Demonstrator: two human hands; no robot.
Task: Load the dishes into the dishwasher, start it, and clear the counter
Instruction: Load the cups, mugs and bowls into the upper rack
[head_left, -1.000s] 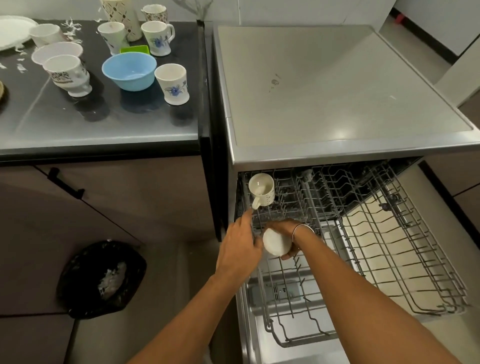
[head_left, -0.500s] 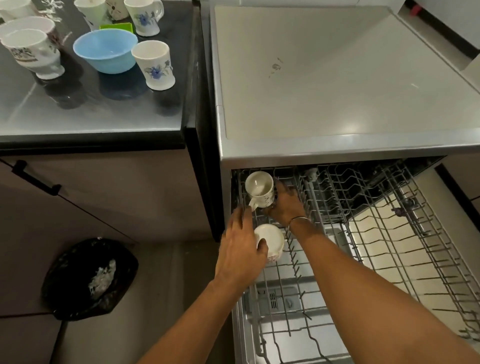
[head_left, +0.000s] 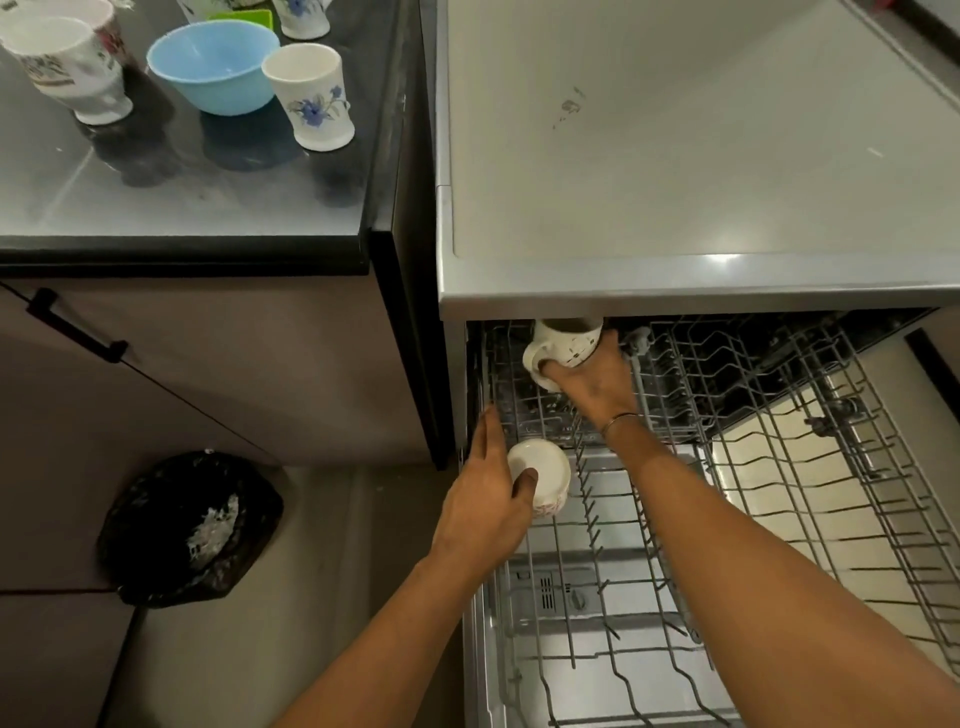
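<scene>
Bin bag: black bin bag (head_left: 187, 525) on the floor to the left, with white scraps inside
Left hand: the left hand (head_left: 483, 499) grasps the upturned cup (head_left: 543, 475), thumb laid over its base and fingers stretched along its left side
Upturned cup: white, mouth down, at the front left corner of the wire rack (head_left: 831, 467)
Right hand: the right hand (head_left: 592, 384) reaches further in, its fingers curled through the handle of a mug (head_left: 569, 345)
Mug: white, lifted at the back left of the rack, its top hidden under the edge of the dishwasher (head_left: 675, 182)
Rack: pulled out, with only these two pieces in it
Counter: dark counter (head_left: 182, 208) left of the dishwasher
On the counter: a blue bowl (head_left: 215, 67), just beside it a blue-flowered cup (head_left: 311, 96), and more white cups (head_left: 72, 67) to the left
</scene>
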